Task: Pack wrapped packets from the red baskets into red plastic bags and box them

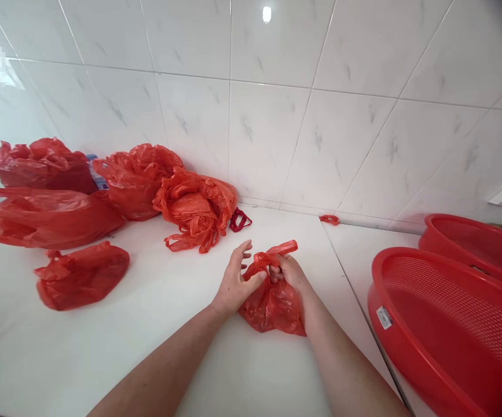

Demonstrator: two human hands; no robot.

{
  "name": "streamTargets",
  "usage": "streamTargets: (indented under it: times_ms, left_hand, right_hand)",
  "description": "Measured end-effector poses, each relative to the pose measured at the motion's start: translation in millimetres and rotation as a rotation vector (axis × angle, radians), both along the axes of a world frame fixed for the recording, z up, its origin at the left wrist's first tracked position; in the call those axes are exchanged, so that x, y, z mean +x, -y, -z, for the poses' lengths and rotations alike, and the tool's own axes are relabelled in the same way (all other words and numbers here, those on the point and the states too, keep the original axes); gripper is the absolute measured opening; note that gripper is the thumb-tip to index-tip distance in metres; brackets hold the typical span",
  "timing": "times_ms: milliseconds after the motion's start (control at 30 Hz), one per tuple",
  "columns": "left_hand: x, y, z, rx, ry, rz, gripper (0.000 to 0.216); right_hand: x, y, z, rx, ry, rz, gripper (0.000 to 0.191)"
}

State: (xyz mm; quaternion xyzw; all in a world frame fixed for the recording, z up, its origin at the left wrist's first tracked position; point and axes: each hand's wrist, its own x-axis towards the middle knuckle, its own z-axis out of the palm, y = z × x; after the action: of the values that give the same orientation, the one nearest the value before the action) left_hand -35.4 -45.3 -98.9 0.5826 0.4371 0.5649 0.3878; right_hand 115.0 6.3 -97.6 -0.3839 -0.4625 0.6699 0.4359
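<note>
A small red plastic bag (270,307) lies on the white counter (146,347) right in front of me. My left hand (233,281) pinches the bag's twisted handles between thumb and fingers, the other fingers spread. My right hand (289,271) is closed around the same handles from the right, with a red handle loop sticking up above it.
Several more filled red plastic bags (81,275) lie at the left, up to the tiled wall. Two red perforated plastic basins (450,324) stand at the right edge. A small red scrap (329,219) lies by the wall.
</note>
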Motion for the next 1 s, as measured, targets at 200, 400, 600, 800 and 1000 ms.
streamTargets:
  times_ms: [200,400,600,800,1000]
  left_hand:
    - [0.5,-2.0,-4.2,0.092,0.068,0.061,0.021]
    - [-8.8,-14.1,11.4,-0.210,0.225,-0.012,0.030]
    - [-9.5,-9.9,3.7,-0.166,0.121,0.037,0.027]
    - [-4.6,0.2,-10.2,-0.055,0.029,0.049,0.025]
    - [3.1,5.8,-8.2,0.085,-0.150,0.004,0.019]
  right_hand:
    - [-3.1,14.9,-8.0,0.049,-0.053,-0.069,0.015]
    - [4.9,25.0,-10.1,-0.070,-0.292,-0.238,0.038]
    - [5.9,17.4,-4.9,0.045,-0.095,-0.203,0.025]
    - [3.3,11.9,0.3,0.267,0.231,0.014,0.036]
    - [-3.1,6.2,11.6,0.381,0.397,0.252,0.009]
